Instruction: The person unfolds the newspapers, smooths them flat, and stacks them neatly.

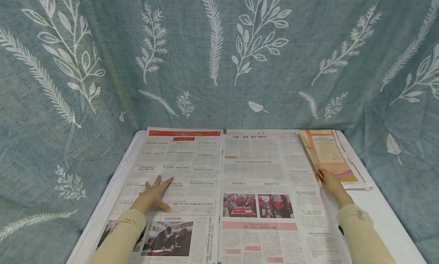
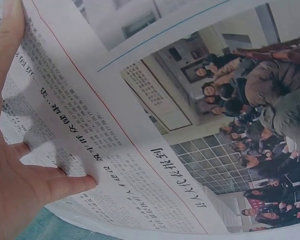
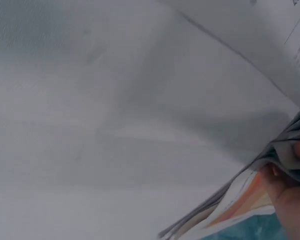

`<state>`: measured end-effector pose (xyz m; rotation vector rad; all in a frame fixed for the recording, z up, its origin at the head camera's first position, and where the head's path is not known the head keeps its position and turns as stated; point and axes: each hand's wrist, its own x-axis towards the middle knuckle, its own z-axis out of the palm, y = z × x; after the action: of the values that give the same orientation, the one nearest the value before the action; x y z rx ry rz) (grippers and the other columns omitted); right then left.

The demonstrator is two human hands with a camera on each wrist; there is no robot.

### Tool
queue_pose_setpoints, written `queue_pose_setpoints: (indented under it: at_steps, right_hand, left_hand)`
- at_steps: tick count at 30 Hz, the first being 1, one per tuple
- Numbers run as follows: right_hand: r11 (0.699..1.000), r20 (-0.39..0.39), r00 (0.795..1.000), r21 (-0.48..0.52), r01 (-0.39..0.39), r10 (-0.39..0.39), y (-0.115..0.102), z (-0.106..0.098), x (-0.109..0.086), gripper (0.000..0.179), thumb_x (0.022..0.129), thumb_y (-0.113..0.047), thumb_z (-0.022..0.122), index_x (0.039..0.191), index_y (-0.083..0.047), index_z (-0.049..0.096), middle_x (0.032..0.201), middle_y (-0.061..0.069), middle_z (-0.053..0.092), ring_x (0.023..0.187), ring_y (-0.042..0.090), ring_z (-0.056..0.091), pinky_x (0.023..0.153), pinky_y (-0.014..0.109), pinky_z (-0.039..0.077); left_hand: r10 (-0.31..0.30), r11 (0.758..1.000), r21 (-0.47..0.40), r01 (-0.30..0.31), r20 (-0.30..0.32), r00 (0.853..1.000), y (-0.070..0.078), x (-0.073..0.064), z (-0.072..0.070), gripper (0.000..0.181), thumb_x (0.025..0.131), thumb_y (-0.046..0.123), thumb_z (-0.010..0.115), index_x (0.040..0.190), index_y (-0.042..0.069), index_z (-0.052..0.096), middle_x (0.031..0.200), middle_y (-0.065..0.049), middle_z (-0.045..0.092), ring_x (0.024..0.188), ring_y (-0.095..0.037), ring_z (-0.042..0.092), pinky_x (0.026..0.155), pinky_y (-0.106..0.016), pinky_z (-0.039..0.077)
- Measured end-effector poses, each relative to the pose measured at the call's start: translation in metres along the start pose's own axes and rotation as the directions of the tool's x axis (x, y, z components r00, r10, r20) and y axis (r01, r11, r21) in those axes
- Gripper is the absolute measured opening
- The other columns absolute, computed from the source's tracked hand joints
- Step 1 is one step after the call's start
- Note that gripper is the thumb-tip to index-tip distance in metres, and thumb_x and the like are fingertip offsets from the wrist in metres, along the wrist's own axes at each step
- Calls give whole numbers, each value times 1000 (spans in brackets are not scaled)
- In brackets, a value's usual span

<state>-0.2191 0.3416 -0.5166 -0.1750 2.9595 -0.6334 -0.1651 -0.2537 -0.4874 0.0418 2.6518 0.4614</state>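
Note:
A large open newspaper (image 1: 253, 172) lies spread over the white table, its middle fold running away from me. On its left page my left hand (image 1: 154, 195) rests with fingers spread wide. The left wrist view shows the same splayed hand (image 2: 20, 185) above the printed columns. At the right, my right hand (image 1: 332, 184) grips the left edge of a stack of folded newspapers (image 1: 322, 149) with an orange and yellow page on top. In the right wrist view, the thumb and fingers (image 3: 282, 192) pinch the layered, bent edges of that stack.
The white table (image 1: 380, 214) shows along both sides of the newspaper. Behind and at both sides hangs a blue-green curtain (image 1: 192, 58) with white leaf prints, close to the table's edges.

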Motion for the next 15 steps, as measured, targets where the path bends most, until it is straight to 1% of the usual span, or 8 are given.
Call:
queue_pose_setpoints:
  at_steps: [4,8,11,13,15]
  right_hand:
    - [996,-42,997,-49,-72,70,-9,1,-1,31,90,1,44,118,16,40,107,43,53,95,57,55,80,61,46]
    - [987,-101,986,-69,-143,136,-15,1,-1,26,96,-8,43,112,13,44,101,40,55,88,55,57,70,59,48]
    - [986,-160,976,-59,-156,145,-18,1,-1,25,95,-8,47,110,12,48,102,39,56,87,55,57,68,59,48]
    - [987,-194,971,-55,-152,139,-20,1,0,24,93,-6,49,108,12,50,103,39,57,87,55,57,68,59,48]
    - [989,-234,964,-53,-141,125,-21,1,1,21,90,-4,51,105,11,52,100,38,58,85,54,57,67,59,48]
  left_hand:
    - [-2,1000,9,2,0,1000,0,1,3,122,50,39,90,148,9,24,149,-38,3,124,-73,0,89,-85,15]
    - [0,1000,15,0,-6,1000,-2,4,5,123,48,41,90,148,10,24,150,-37,3,124,-73,0,89,-85,15]
    - [-3,1000,17,3,-16,1000,-4,6,7,125,47,43,90,148,10,24,150,-37,4,125,-72,-1,90,-85,15]
    - [-5,1000,14,5,-17,1000,-5,6,7,125,47,43,90,148,10,24,150,-37,3,125,-72,-1,90,-85,14]
    - [-7,1000,10,7,-15,1000,-7,5,7,125,46,43,90,148,10,24,150,-37,3,125,-72,-1,90,-85,14]
